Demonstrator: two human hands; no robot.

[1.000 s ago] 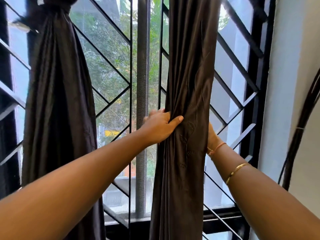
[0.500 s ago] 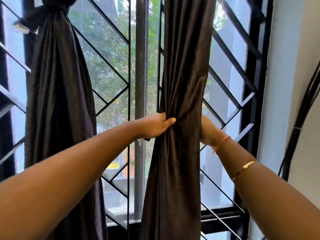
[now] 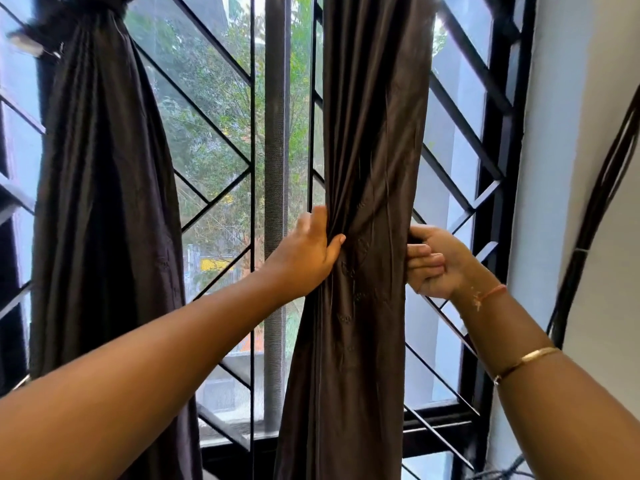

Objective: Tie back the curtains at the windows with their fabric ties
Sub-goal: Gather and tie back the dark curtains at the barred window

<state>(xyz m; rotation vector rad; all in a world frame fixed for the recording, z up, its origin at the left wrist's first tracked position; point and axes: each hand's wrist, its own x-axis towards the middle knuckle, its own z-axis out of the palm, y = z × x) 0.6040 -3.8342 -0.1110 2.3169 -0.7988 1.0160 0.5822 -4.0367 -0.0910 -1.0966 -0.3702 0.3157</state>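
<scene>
A dark brown curtain (image 3: 370,140) hangs gathered into a narrow column at the middle of the window. My left hand (image 3: 308,254) grips its left edge, thumb pressed across the folds. My right hand (image 3: 433,261) is curled around its right edge at the same height, fingers closed on the fabric. Between the two hands the cloth is pinched narrower than above. A second dark curtain (image 3: 100,202) hangs at the left, bunched at the top by a dark fabric tie (image 3: 65,19). No loose tie shows near my hands.
Behind the curtains is a window with a black diagonal metal grille (image 3: 211,202) and a grey centre post (image 3: 275,168). A white wall (image 3: 561,168) stands at the right, with dark cables (image 3: 595,209) running down it. The dark sill (image 3: 443,420) lies below.
My right hand has come out from behind the curtain and now curls around its right edge. The left hand keeps its grip. The view has shifted slightly upward.
</scene>
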